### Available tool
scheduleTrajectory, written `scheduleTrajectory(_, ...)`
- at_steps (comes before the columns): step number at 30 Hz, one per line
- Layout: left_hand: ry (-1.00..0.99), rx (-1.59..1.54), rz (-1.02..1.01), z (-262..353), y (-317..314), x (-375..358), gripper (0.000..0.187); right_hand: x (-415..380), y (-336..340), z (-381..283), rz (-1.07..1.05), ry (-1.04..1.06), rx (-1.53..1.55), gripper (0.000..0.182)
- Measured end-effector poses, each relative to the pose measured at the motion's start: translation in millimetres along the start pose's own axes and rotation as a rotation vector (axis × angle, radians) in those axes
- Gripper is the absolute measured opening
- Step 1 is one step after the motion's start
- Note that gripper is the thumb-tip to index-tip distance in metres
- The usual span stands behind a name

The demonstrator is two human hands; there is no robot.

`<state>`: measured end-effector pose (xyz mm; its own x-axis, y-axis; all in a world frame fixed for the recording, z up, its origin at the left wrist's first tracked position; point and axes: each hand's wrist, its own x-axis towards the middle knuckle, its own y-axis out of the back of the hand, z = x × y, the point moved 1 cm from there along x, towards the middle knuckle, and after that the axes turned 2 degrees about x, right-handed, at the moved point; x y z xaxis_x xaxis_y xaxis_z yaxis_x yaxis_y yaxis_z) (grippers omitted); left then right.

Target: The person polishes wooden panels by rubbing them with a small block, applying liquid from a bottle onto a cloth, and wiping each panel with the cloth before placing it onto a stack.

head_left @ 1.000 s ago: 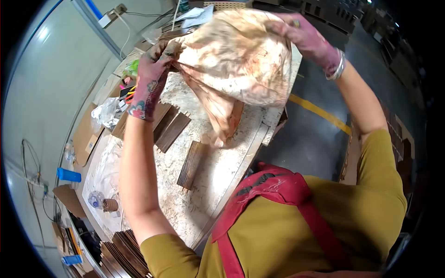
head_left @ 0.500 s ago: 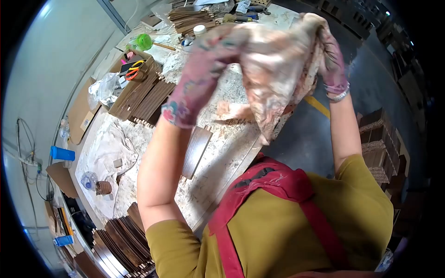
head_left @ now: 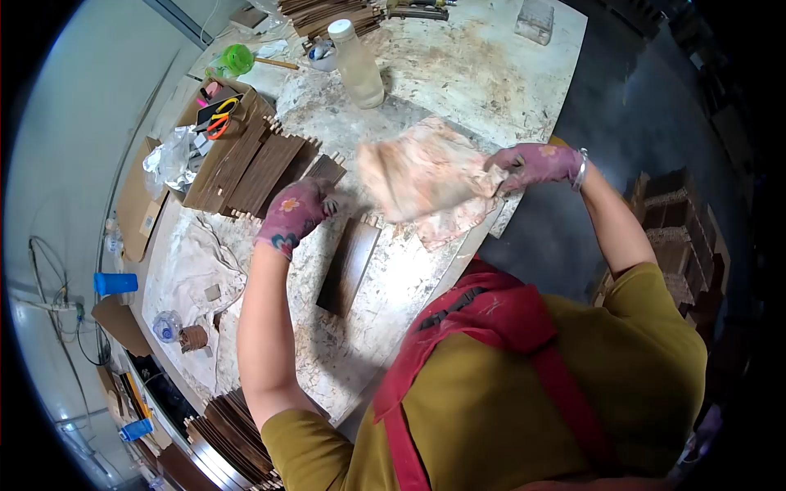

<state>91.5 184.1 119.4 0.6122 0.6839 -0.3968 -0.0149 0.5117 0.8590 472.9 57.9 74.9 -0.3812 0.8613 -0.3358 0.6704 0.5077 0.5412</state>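
Observation:
My right hand (head_left: 542, 166), in a pink floral glove, is closed on a corner of a stained, pinkish-white cloth (head_left: 426, 176). The cloth is spread low over the worktable and partly blurred. My left hand (head_left: 296, 213), gloved alike, is apart from the cloth. Its fingers are loosely bent and slightly blurred, with nothing visible in them. Just below and right of that hand, a dark brown wooden board (head_left: 350, 266) with pale dowel ends lies on the table. Beside it, towards the upper left, is a row of similar dowelled boards (head_left: 266, 168).
A clear bottle (head_left: 358, 69) with a white cap stands beyond the cloth. Orange-handled scissors (head_left: 221, 121) rest in a cardboard box (head_left: 201, 192). More boards (head_left: 233, 438) are stacked at lower left. The paint-marked worktable (head_left: 491, 74) ends at a right edge above the floor.
The cloth has come down from in front of me to the table. My left hand has let go of it and moved left and down; my right hand has lowered, still holding it.

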Motion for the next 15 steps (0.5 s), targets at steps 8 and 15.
scheduleTrajectory(8,-0.205,0.187,0.593,86,-85,80,0.072,11,-5,-22,-0.002,-0.025,-0.139,0.038)
scheduleTrajectory(15,-0.242,-0.1,0.46,64,-128,99,0.039,-1,7,9,0.81,-0.012,0.29,0.051)
